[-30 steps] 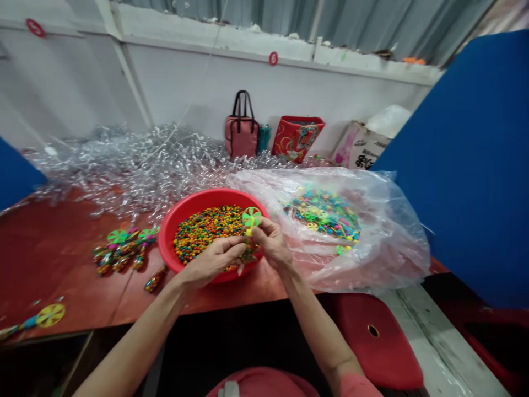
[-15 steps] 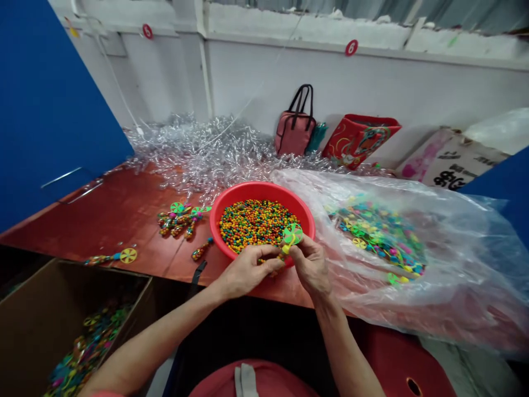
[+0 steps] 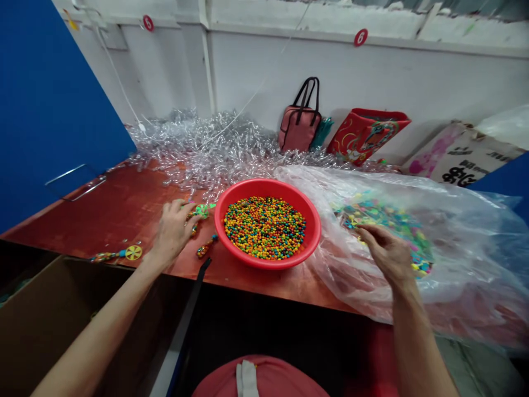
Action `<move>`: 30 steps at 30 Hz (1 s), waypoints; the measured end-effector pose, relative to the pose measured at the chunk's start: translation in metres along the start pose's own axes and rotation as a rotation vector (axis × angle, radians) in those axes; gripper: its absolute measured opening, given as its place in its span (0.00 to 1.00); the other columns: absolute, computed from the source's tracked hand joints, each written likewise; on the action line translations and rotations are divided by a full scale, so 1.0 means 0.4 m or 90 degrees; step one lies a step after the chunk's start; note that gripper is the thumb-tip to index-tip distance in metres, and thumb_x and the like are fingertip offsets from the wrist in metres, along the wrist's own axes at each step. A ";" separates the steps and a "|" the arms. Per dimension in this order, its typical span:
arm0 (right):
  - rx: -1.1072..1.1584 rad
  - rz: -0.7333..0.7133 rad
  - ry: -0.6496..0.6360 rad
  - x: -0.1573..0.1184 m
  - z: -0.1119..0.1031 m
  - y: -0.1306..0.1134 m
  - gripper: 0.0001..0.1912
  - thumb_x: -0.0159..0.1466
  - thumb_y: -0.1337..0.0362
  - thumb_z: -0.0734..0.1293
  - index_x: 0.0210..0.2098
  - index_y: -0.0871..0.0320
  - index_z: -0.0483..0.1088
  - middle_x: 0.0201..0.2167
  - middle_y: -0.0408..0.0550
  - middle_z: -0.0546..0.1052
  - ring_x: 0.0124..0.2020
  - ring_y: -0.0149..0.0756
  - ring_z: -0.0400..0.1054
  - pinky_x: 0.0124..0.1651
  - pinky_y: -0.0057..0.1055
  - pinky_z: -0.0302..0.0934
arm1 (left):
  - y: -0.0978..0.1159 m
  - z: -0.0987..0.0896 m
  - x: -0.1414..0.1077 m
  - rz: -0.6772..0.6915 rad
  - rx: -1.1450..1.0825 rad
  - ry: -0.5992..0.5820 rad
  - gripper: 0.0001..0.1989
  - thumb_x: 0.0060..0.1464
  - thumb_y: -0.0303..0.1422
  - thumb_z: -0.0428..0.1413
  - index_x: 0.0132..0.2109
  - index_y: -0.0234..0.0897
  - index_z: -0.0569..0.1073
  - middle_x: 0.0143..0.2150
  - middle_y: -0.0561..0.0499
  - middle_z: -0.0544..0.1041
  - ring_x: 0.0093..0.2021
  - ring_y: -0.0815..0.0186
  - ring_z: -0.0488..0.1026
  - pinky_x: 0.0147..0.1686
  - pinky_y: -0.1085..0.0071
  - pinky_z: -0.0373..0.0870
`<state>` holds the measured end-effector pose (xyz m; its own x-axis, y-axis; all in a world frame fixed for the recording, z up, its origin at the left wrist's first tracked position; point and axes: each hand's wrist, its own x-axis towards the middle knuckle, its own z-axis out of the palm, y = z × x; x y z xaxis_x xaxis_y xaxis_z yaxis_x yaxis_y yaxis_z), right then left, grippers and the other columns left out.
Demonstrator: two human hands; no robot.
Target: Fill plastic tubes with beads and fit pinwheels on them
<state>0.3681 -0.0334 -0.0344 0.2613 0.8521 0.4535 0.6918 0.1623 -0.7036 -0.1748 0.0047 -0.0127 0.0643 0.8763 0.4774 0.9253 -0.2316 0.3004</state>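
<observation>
My left hand (image 3: 171, 229) is over a pile of small candy-filled tubes with pinwheel tops, its fingers curled round a tube (image 3: 192, 215). A green pinwheel (image 3: 201, 211) shows beside its fingertips; the hand hides most of the pile. My right hand (image 3: 390, 253) reaches to the clear plastic bag (image 3: 330, 275), fingers drawn together among colourful pinwheel tops (image 3: 382, 218). What they pinch is too small to make out. Between the hands stands a red basin (image 3: 268, 263) full of small coloured candy balls (image 3: 264, 229).
One filled tube (image 3: 203, 249) lies left of the basin; another with a yellow pinwheel (image 3: 133, 252) lies near the front edge. Clear empty tubes (image 3: 231, 146) are heaped against the wall. A pink bag (image 3: 298, 129) and red gift bag (image 3: 367, 135) stand behind. A cardboard box (image 3: 53, 292) sits below left.
My hands have parted from over the basin's front edge, where they held a piece with a green pinwheel. The left moved to the tube pile, the right to the plastic bag.
</observation>
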 end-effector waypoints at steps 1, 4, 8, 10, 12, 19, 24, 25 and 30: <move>-0.090 0.007 0.019 0.000 -0.042 0.074 0.18 0.63 0.49 0.70 0.39 0.55 0.82 0.38 0.53 0.84 0.35 0.44 0.77 0.41 0.40 0.70 | 0.020 0.020 0.033 0.043 0.014 -0.022 0.16 0.68 0.39 0.54 0.55 0.36 0.79 0.53 0.38 0.78 0.55 0.49 0.72 0.57 0.53 0.70; -0.295 0.041 0.021 -0.037 -0.157 0.253 0.17 0.61 0.50 0.66 0.34 0.56 0.81 0.34 0.56 0.83 0.30 0.46 0.74 0.36 0.41 0.67 | 0.111 0.100 0.146 0.166 0.044 -0.134 0.14 0.67 0.33 0.54 0.55 0.35 0.77 0.52 0.39 0.78 0.54 0.51 0.72 0.53 0.59 0.70; -0.407 0.098 0.007 -0.148 -0.264 0.359 0.15 0.61 0.58 0.64 0.35 0.58 0.80 0.33 0.58 0.82 0.31 0.46 0.74 0.36 0.40 0.67 | 0.196 0.227 0.265 0.249 0.163 -0.264 0.10 0.65 0.26 0.52 0.46 0.31 0.78 0.46 0.38 0.78 0.48 0.52 0.74 0.43 0.65 0.67; -0.427 0.129 -0.012 -0.194 -0.287 0.373 0.14 0.61 0.59 0.63 0.35 0.58 0.80 0.33 0.58 0.82 0.32 0.47 0.74 0.38 0.41 0.67 | 0.206 0.282 0.299 0.254 0.183 -0.316 0.10 0.64 0.23 0.51 0.41 0.31 0.78 0.40 0.40 0.78 0.42 0.55 0.74 0.38 0.67 0.63; -0.418 0.145 -0.019 -0.220 -0.295 0.372 0.14 0.62 0.59 0.63 0.36 0.59 0.79 0.34 0.58 0.82 0.32 0.46 0.74 0.39 0.40 0.67 | 0.205 0.315 0.319 0.253 0.175 -0.349 0.10 0.62 0.22 0.51 0.40 0.30 0.78 0.37 0.43 0.77 0.39 0.57 0.73 0.35 0.68 0.58; -0.422 0.015 -0.024 -0.188 -0.262 0.329 0.16 0.69 0.62 0.62 0.47 0.58 0.79 0.42 0.57 0.79 0.36 0.43 0.73 0.41 0.37 0.67 | 0.244 0.249 0.348 0.148 -0.025 -0.403 0.09 0.56 0.31 0.58 0.39 0.31 0.81 0.35 0.46 0.81 0.35 0.62 0.72 0.36 0.69 0.61; -0.566 0.040 -0.195 -0.146 -0.236 0.381 0.14 0.64 0.67 0.64 0.45 0.57 0.79 0.45 0.58 0.80 0.43 0.49 0.74 0.39 0.37 0.64 | 0.309 0.209 0.341 0.120 -0.128 -0.449 0.18 0.54 0.42 0.59 0.43 0.33 0.84 0.29 0.51 0.78 0.29 0.66 0.68 0.30 0.71 0.58; -0.568 0.058 -0.196 -0.135 -0.231 0.394 0.13 0.62 0.67 0.65 0.43 0.58 0.79 0.45 0.58 0.80 0.41 0.49 0.74 0.38 0.37 0.64 | 0.320 0.218 0.335 0.129 -0.163 -0.459 0.18 0.53 0.42 0.60 0.41 0.33 0.85 0.29 0.51 0.78 0.29 0.66 0.68 0.29 0.71 0.57; -0.318 0.082 -0.083 -0.073 -0.183 0.385 0.19 0.59 0.60 0.66 0.47 0.57 0.80 0.39 0.53 0.83 0.31 0.42 0.73 0.35 0.37 0.65 | 0.348 0.307 0.300 0.122 -0.285 -0.526 0.13 0.44 0.40 0.66 0.33 0.34 0.82 0.23 0.55 0.72 0.26 0.68 0.63 0.29 0.71 0.53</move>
<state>0.5162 -0.0698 -0.1158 0.3005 0.9098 0.2863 0.9047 -0.1768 -0.3876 0.0077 0.1295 -0.0150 0.6018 0.7879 -0.1306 0.6539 -0.3922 0.6470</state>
